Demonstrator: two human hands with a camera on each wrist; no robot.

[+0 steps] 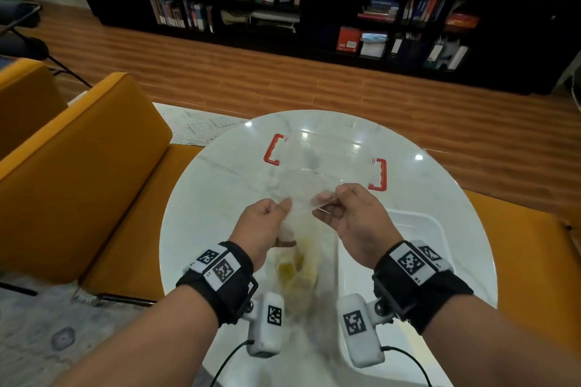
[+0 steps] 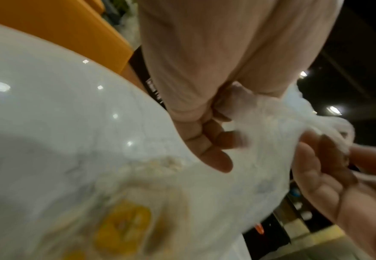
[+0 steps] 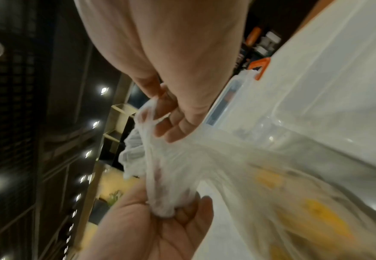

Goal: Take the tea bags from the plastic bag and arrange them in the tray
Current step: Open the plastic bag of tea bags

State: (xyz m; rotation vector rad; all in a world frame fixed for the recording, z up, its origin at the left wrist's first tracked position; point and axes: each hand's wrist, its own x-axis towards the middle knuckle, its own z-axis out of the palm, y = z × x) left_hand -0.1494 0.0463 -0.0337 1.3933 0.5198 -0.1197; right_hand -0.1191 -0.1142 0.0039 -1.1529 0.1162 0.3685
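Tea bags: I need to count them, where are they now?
In the head view, the tea bags hang inside the plastic bag between both wrists, above the table.

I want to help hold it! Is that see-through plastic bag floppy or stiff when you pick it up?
Probably very floppy: the plastic bag bunches into thin wrinkles where the left hand and right hand pinch its top. It likely sags too, since the yellow tea bags hang low inside. It looks thin, so pulling hard might stretch or tear it.
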